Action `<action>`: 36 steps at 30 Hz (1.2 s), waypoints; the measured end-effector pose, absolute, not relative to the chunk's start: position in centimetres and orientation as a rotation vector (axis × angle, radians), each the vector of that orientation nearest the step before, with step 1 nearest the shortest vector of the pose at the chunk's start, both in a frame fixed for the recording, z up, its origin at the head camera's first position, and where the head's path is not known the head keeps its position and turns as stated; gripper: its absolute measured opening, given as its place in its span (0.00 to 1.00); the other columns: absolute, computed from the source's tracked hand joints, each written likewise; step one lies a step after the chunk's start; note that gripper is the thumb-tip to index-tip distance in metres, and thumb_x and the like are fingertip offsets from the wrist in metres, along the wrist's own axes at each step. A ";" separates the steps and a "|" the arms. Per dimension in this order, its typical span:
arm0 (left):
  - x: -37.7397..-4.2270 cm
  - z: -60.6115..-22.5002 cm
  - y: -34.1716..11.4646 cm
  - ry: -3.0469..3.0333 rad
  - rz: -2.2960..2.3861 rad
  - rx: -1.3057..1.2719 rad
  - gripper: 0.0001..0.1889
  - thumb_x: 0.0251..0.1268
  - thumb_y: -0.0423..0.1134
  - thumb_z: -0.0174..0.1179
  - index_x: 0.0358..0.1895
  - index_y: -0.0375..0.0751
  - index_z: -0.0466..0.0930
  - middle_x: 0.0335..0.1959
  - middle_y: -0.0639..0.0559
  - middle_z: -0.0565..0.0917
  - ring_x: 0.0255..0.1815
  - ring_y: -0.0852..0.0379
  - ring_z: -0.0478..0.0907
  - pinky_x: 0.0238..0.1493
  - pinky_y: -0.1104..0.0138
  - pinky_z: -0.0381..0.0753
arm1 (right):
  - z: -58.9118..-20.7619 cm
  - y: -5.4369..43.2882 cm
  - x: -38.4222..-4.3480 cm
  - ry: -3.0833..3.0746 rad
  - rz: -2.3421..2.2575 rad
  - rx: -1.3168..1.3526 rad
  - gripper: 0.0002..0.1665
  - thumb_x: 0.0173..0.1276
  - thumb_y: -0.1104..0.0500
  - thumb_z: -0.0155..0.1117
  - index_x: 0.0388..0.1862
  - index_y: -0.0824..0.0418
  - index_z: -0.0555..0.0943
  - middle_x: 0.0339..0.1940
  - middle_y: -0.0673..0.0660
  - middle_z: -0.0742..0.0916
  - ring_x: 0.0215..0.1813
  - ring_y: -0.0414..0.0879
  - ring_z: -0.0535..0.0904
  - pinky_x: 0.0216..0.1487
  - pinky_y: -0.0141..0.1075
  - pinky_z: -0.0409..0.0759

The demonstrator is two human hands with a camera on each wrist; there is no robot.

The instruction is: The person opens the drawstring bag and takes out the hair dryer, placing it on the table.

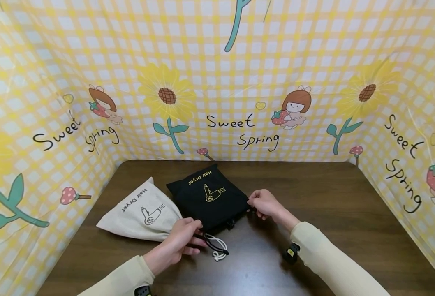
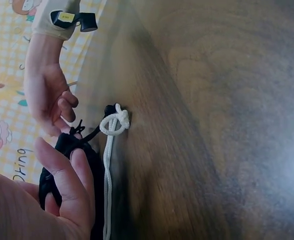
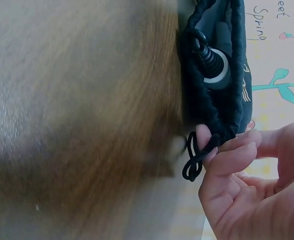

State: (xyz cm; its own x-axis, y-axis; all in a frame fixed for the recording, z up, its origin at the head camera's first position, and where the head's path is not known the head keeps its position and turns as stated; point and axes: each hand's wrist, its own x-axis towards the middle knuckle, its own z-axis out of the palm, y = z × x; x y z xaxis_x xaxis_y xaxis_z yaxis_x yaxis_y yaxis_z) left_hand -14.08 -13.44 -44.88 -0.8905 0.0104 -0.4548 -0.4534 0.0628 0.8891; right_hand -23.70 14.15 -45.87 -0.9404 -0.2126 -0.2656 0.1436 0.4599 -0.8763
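Observation:
A black drawstring bag (image 1: 189,201) printed "Hair Dryer" lies on the table with its mouth toward me. My right hand (image 1: 267,204) pinches the right corner of that mouth, beside a looped black drawstring (image 3: 192,162). At the opposite corner, my left hand (image 1: 178,241) grips the edge of the bag between thumb and fingers. Through the parted mouth, the right wrist view shows a dark handle end with a pale ring and a ribbed black cord sleeve (image 3: 209,60). The rest of that object is hidden in the cloth.
A beige drawstring bag (image 1: 132,220), also printed "Hair Dryer", lies left of the black one, partly behind my left hand. Its knotted white cord (image 1: 219,255) trails onto the brown table (image 1: 325,197). Patterned cloth walls (image 1: 217,82) stand around the back and sides.

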 end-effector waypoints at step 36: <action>-13.7 -45.2 -13.2 1.998 1.861 -0.420 0.06 0.65 0.33 0.57 0.41 0.33 0.77 0.39 0.41 0.83 0.29 0.52 0.87 0.19 0.67 0.82 | -45.3 14.8 -24.4 2.441 -1.379 -0.074 0.09 0.77 0.63 0.62 0.40 0.67 0.86 0.25 0.61 0.86 0.15 0.40 0.68 0.18 0.31 0.70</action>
